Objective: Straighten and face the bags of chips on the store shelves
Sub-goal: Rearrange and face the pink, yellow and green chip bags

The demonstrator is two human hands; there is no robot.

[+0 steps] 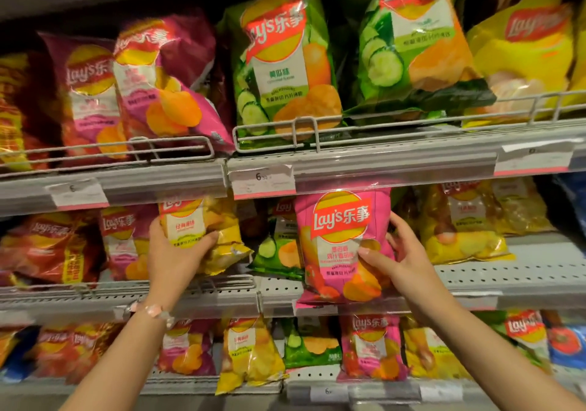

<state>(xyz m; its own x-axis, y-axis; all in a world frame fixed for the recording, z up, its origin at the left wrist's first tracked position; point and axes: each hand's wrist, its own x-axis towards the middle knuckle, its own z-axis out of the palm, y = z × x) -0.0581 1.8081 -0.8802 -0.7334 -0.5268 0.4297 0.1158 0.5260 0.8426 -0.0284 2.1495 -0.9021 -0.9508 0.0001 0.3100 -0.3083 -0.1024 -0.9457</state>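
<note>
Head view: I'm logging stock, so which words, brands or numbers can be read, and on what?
"Lay's 乐事": pink bag gripped by the right hand.
"Lay's 乐事": upper-shelf green cucumber bag.
"Lay's": yellow bag held by the left hand, logo partly hidden by the shelf edge.
"6": white price tag; its smaller digits are blurred.
Flavour lines on all bags: too small or blurred to read.

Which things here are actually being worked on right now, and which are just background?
In hand:
left hand gripping the yellow bag
right hand holding the pink bag

Background:
green cucumber bags on the upper shelf
purple bags
price tag
wire rail
bracelet
</note>
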